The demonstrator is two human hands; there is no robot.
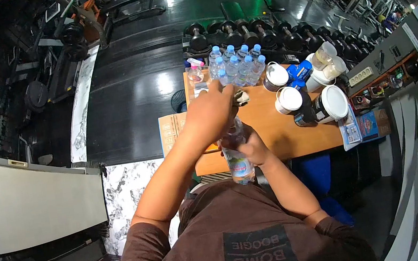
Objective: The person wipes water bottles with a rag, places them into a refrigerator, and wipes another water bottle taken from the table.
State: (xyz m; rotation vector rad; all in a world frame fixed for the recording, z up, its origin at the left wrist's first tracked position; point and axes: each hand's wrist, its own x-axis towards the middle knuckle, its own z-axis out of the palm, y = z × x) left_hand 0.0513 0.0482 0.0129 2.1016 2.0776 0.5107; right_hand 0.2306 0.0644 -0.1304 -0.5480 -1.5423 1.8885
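Observation:
My right hand [255,148] is wrapped round a clear plastic water bottle [239,162] with a pale label, held upright in front of my chest. Just above the bottle's neck, my left hand [212,113] has its fingers closed. A crumpled whitish cloth [241,97] pokes out past those fingers. The bottle's top is mostly hidden by the left hand, so I cannot see its cap. Several similar bottles with blue caps [234,64] stand grouped at the far side of the wooden table [264,117].
White-lidded tubs [332,103] and a blue packet [299,73] crowd the table's right side. A clear cup [195,74] is at the far left corner, a cardboard box [168,131] at the left edge. Dumbbells [259,31] line a rack behind; a dark basket [179,101] is on the floor.

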